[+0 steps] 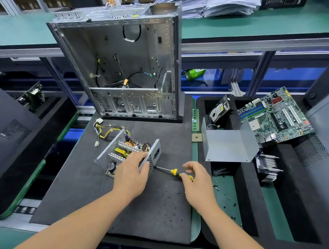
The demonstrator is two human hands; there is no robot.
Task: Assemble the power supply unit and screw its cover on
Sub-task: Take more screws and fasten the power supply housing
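The power supply (122,154) sits open on the dark foam mat (154,201) of the table, in front of the upright computer case (121,63), its circuit board, heat sinks and coils exposed. Its cable bundle (104,132) trails off to the far left. The left hand (131,174) holds the perforated end wall, fingers curled over the top edge. The right hand (196,181) pinches the yellow handle of a screwdriver (173,171), whose tip meets that wall from outside. The bent metal cover (228,144) stands well apart in the right-hand tray (268,238), not yet fitted; loose screws (226,196) lie near.

Assessment: the unit is likely moderately heavy and rigid. Sheet-metal edges may be sharp and the mesh slippery. Grip the walls only; the board parts appear fragile. The cover looks light and springy; lift it by its side flanges.
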